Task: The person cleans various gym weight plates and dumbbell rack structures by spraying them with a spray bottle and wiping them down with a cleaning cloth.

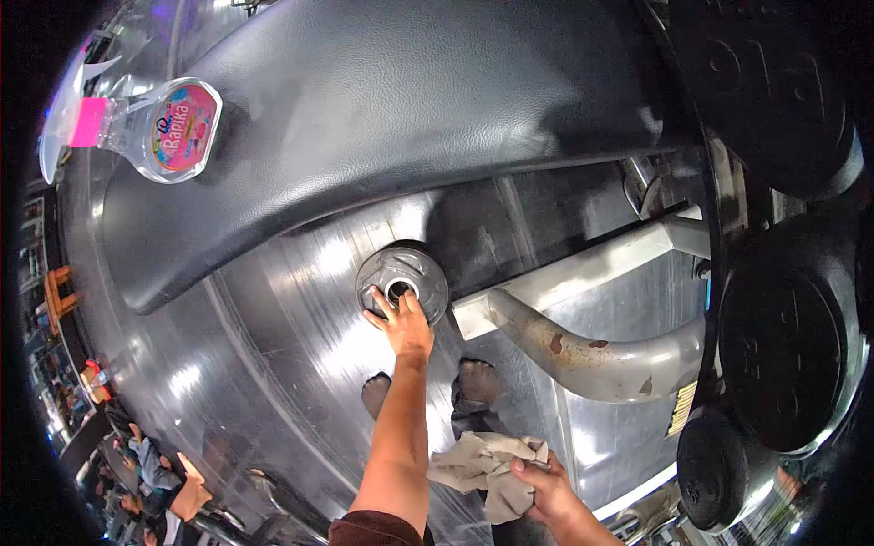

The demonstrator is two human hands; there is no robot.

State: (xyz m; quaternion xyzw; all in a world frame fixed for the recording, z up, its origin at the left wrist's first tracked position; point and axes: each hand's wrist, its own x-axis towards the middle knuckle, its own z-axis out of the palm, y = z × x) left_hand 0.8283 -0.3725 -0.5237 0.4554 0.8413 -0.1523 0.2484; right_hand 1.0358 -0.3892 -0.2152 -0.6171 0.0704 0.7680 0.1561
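A round dark weight plate (pixel 428 273) with a central metal-rimmed hole appears below the padded bench, beside the end of the grey frame. My left hand (pixel 405 320) reaches down to it, fingers curled at the hub and hole and the others spread across its face. Nearer to me, my right hand (pixel 546 487) clutches a crumpled beige cloth (pixel 487 464), thumb pressed on top. The cloth hangs loosely to the left of that hand.
A black padded bench (pixel 364 100) spans the top, with a clear Rapika spray bottle (pixel 182 130) lying on it. A worn grey metal frame (pixel 583 355) curves at right, beside dark weight plates (pixel 783 346). My feet (pixel 478 380) stand on the shiny floor (pixel 273 364).
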